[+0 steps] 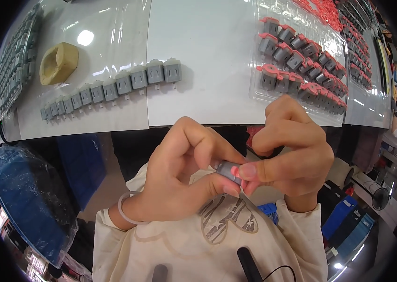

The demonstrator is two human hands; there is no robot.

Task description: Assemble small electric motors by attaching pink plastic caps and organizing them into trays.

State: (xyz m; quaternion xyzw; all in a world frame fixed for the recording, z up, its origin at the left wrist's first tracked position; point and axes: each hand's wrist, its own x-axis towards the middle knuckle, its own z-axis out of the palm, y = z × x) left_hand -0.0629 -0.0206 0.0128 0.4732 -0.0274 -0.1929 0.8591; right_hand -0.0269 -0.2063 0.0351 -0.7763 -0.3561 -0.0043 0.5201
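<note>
My left hand (172,181) pinches a small grey motor (227,171) between thumb and fingers, in front of my body and below the table's near edge. My right hand (297,157) grips a pinkish-red plastic cap (249,187) at the motor's right end. The cap touches the motor; how far it sits on is hidden by my thumb and fingers. Across the table to the left runs a slanting row of similar grey motors (123,83) without red caps, shafts toward me. On the right, a clear plastic tray (257,89) bears several rows of motors with red caps (296,61).
A yellowish hollow block (69,63) stands behind the motor row. Another tray of grey motors (17,61) is at the far left. Loose red caps (325,14) lie at the back right. A plastic-wrapped blue chair back (31,197) is at lower left, blue bins (344,216) at lower right.
</note>
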